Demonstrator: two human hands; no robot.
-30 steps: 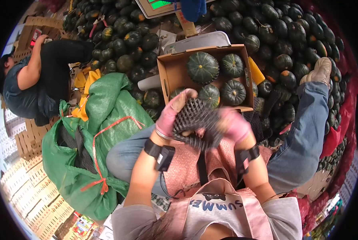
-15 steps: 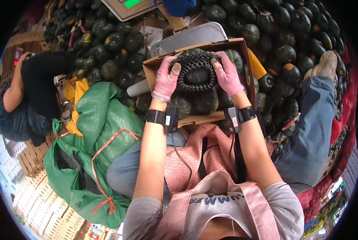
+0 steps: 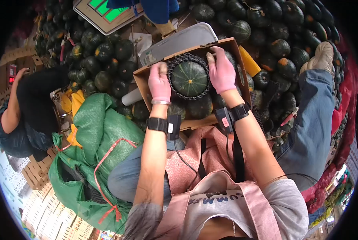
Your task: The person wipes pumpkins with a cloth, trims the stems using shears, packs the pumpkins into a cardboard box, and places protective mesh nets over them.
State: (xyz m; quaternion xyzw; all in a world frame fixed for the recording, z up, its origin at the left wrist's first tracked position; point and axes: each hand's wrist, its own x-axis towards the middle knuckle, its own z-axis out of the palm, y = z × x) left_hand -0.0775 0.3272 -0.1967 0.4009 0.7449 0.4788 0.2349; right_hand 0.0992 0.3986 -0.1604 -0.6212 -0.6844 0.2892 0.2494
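A dark green pumpkin [image 3: 190, 79] with pale stripes sits in a black mesh sleeve [image 3: 189, 97], its ribbed end facing up. The sleeve rings it, with its rim spread around the sides. In a pink glove, my left hand [image 3: 159, 85] is closed at the left edge of the mesh. My right hand [image 3: 223, 73], gloved the same way, is closed at the upper right edge. Both sets of fingertips are partly hidden. Beneath and around the pumpkin, a cardboard box [image 3: 142, 82] holds several more pumpkins.
Heaped pumpkins [image 3: 263, 34] lie behind and on both sides. A grey tray [image 3: 179, 42] rests beyond the box, near a scale with a green display [image 3: 109, 10]. A green woven sack [image 3: 95, 124] with dark mesh inside lies left. Another person [image 3: 17, 124] sits far left.
The mesh sleeve has gone from stretched across the pumpkin to ringed around it, baring its striped end. My hands have moved slightly apart, and the view has shifted a little.
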